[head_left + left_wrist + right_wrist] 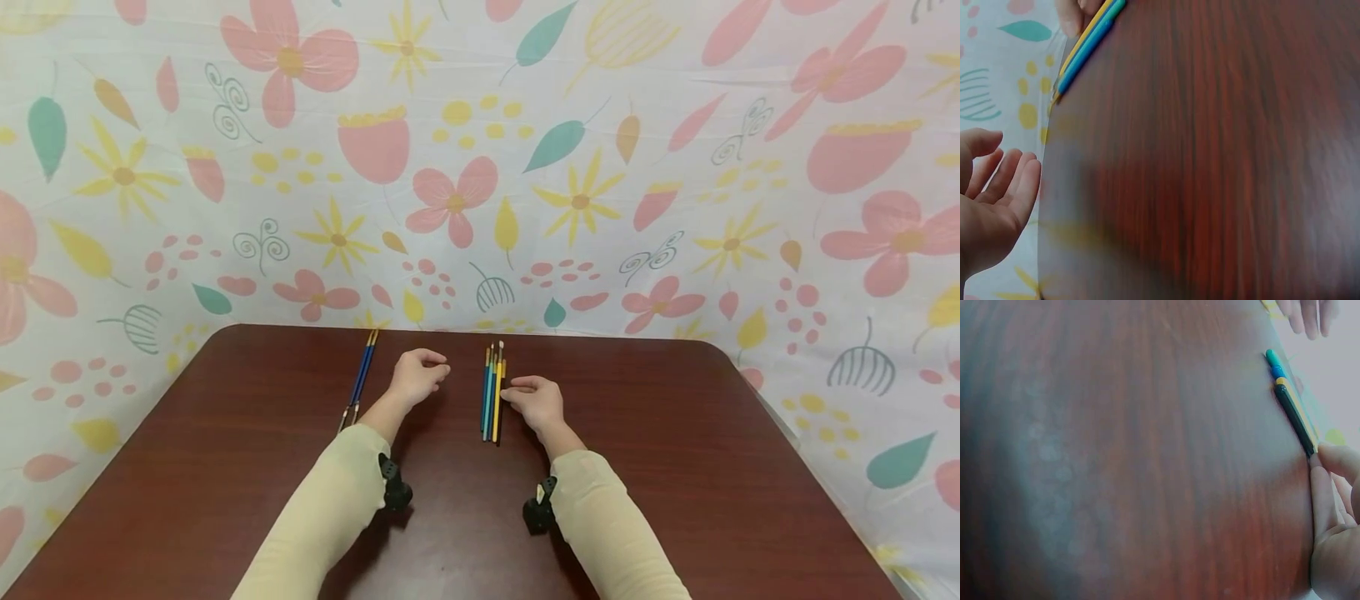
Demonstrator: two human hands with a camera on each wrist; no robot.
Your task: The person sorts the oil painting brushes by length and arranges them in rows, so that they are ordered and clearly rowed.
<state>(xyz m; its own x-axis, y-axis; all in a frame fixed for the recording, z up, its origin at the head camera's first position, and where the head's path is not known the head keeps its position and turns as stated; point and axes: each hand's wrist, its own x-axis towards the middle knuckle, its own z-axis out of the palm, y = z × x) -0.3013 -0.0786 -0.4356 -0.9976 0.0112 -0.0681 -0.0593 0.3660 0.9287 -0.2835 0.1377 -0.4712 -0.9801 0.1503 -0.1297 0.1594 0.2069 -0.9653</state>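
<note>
Several paintbrushes lie side by side mid-table, among them a yellow paintbrush (497,400), a teal one (488,400) and a black paintbrush (1294,415) along the right edge of the row. My right hand (536,403) is at that edge, and its thumb and index finger pinch the black paintbrush. Left of the row, my left hand (420,377) hovers with relaxed, slightly bent fingers and holds nothing. Its palm and fingers also show in the left wrist view, apart from the brushes.
Blue paintbrushes (363,371) lie farther left on the dark brown wooden table (675,467), partly behind the left forearm. A floral cloth (465,200) hangs behind the table's far edge. Both wrists carry small black cameras.
</note>
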